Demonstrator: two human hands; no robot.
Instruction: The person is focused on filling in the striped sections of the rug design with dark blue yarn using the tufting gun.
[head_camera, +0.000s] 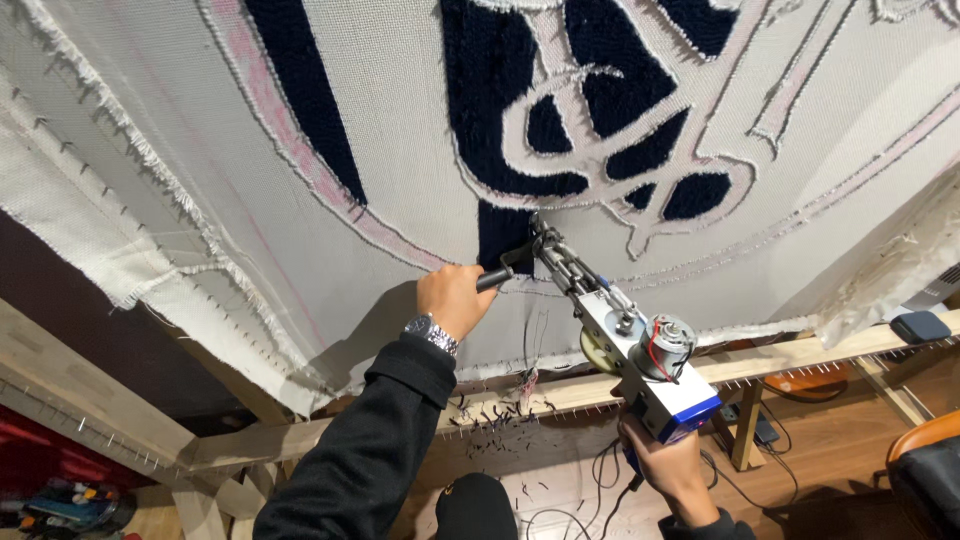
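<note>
A tufting gun (628, 342) with a silver body, small motor and blue base is pressed tip-first against a stretched white backing cloth (200, 160). My left hand (455, 297) grips the gun's black front handle, a watch on its wrist. My right hand (665, 460) holds the rear grip below the blue base. The gun's needle touches the lower end of a dark navy tufted patch (505, 235), part of a larger navy and white pattern (560, 110) with pink drawn outlines.
The cloth is pinned to a wooden frame (560, 395) with rows of nails along its bars. Yarn scraps lie on the lower bar. Cables trail over the wooden floor (820, 450). A chair (930, 465) stands at right, clutter at lower left.
</note>
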